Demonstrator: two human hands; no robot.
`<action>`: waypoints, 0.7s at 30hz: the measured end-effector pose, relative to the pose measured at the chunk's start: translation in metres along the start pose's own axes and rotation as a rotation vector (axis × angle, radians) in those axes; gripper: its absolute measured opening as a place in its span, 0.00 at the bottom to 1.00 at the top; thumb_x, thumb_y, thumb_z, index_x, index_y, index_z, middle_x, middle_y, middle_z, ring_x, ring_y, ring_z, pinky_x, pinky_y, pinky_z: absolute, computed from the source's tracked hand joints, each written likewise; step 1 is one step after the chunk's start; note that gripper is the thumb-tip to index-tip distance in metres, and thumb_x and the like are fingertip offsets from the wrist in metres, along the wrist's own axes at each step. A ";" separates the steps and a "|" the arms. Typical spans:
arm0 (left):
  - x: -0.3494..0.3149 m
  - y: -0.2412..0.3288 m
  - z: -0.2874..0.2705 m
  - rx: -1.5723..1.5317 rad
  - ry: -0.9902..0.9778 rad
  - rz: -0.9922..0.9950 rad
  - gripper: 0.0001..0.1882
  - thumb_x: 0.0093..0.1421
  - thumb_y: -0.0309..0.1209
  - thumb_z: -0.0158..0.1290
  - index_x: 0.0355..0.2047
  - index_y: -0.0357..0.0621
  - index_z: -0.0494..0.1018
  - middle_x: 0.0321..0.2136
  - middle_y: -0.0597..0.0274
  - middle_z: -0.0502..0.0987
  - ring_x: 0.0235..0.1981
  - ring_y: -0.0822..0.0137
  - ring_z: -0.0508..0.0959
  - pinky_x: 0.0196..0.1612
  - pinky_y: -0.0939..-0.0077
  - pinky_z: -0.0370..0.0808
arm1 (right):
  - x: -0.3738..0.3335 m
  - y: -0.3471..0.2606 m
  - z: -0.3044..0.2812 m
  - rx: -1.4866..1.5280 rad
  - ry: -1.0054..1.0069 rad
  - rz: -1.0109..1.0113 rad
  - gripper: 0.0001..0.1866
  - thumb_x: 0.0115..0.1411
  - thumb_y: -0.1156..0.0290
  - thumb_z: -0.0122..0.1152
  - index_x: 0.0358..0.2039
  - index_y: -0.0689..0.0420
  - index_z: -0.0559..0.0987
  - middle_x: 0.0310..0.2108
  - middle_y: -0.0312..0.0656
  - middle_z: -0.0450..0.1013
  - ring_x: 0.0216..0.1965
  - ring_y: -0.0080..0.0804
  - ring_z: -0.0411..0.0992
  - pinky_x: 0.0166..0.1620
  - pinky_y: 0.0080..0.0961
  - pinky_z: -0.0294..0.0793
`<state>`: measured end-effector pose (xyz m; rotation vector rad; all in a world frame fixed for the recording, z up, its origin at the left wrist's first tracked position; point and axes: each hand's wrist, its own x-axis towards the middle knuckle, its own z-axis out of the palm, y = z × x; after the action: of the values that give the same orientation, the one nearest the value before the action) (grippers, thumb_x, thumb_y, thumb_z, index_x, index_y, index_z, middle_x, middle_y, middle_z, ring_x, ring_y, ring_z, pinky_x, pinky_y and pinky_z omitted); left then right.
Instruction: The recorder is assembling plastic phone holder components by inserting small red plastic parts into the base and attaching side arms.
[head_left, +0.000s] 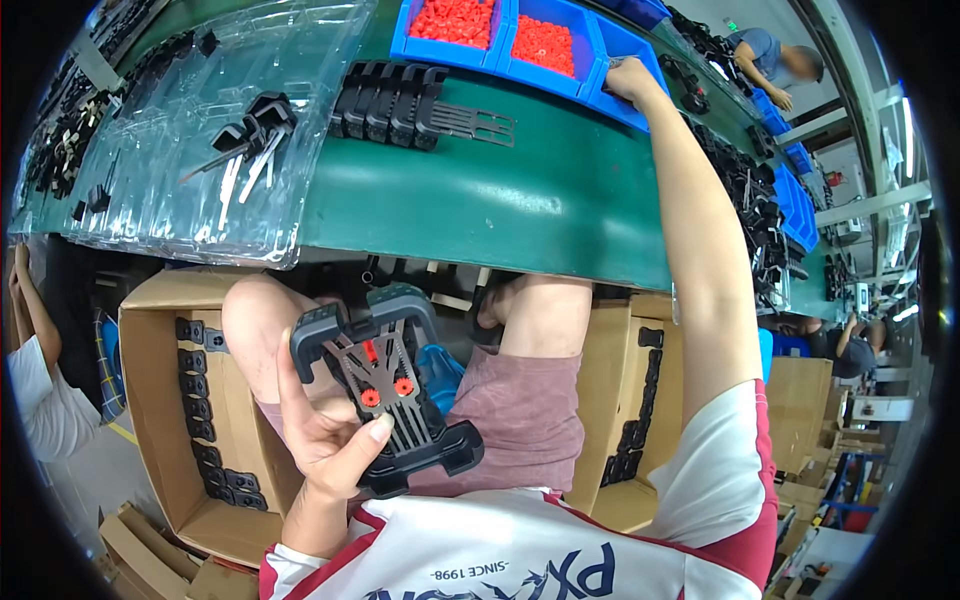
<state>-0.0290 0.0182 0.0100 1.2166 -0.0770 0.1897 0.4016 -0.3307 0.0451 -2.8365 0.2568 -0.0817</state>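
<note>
My left hand (335,445) grips a black phone holder (405,425) above my lap, its thumb pressed on the metal plate. Two small red gears (371,398) sit on the plate, with a red piece (370,350) above them. Across the bench my right arm stretches out, and my right hand (630,80) is down in the right-hand blue bin (628,110). Its fingers look curled together, but whatever they hold is hidden. Beside that bin stand blue bins of small red parts (543,46) and larger red parts (452,22).
Several black holders (385,105) stand in a row on the green bench (480,210). Clear plastic trays (170,170) with black parts lie left. Cardboard boxes (150,400) holding black pieces flank my legs. Other people work beyond, one at the far right (765,65).
</note>
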 end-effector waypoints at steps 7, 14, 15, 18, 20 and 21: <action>0.007 0.001 0.010 -0.068 0.155 0.030 0.52 0.48 0.14 0.47 0.67 0.44 0.28 0.28 0.45 0.79 0.18 0.73 0.73 0.30 0.90 0.67 | -0.003 -0.010 -0.025 0.271 -0.155 0.116 0.08 0.50 0.77 0.55 0.27 0.67 0.81 0.19 0.45 0.73 0.18 0.29 0.72 0.21 0.21 0.72; 0.003 0.003 0.001 -0.151 0.082 -0.011 0.52 0.48 0.13 0.47 0.67 0.46 0.28 0.29 0.43 0.79 0.18 0.71 0.75 0.27 0.90 0.68 | -0.019 0.002 -0.036 0.700 0.008 0.036 0.05 0.51 0.78 0.59 0.25 0.66 0.80 0.16 0.41 0.72 0.15 0.25 0.70 0.18 0.16 0.70; 0.001 0.002 0.001 -0.150 0.086 -0.011 0.52 0.48 0.13 0.47 0.67 0.46 0.28 0.29 0.43 0.79 0.18 0.71 0.75 0.27 0.90 0.68 | -0.021 0.003 -0.037 0.701 0.004 0.034 0.05 0.51 0.78 0.59 0.25 0.66 0.80 0.16 0.41 0.72 0.15 0.25 0.70 0.18 0.16 0.70; -0.004 -0.003 -0.001 -0.149 0.111 -0.051 0.52 0.48 0.12 0.47 0.67 0.46 0.28 0.28 0.44 0.79 0.17 0.72 0.74 0.24 0.90 0.67 | -0.025 0.008 -0.045 0.542 0.085 -0.034 0.08 0.54 0.74 0.62 0.30 0.67 0.79 0.18 0.40 0.73 0.15 0.21 0.69 0.19 0.12 0.71; -0.005 -0.003 -0.001 -0.147 0.120 -0.065 0.52 0.48 0.12 0.47 0.67 0.46 0.28 0.28 0.44 0.79 0.17 0.72 0.74 0.23 0.90 0.67 | -0.027 0.010 -0.049 0.490 0.110 -0.055 0.09 0.55 0.73 0.62 0.32 0.67 0.79 0.19 0.39 0.73 0.15 0.20 0.69 0.19 0.11 0.71; -0.005 -0.002 0.001 -0.153 0.128 -0.067 0.52 0.48 0.12 0.47 0.67 0.46 0.28 0.28 0.44 0.79 0.16 0.72 0.74 0.23 0.91 0.66 | -0.029 0.010 -0.051 0.475 0.121 -0.051 0.10 0.55 0.71 0.63 0.32 0.67 0.79 0.18 0.38 0.72 0.15 0.19 0.68 0.19 0.10 0.69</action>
<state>-0.0336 0.0162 0.0075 1.0509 0.0603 0.1989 0.3671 -0.3489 0.0897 -2.3683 0.1634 -0.2853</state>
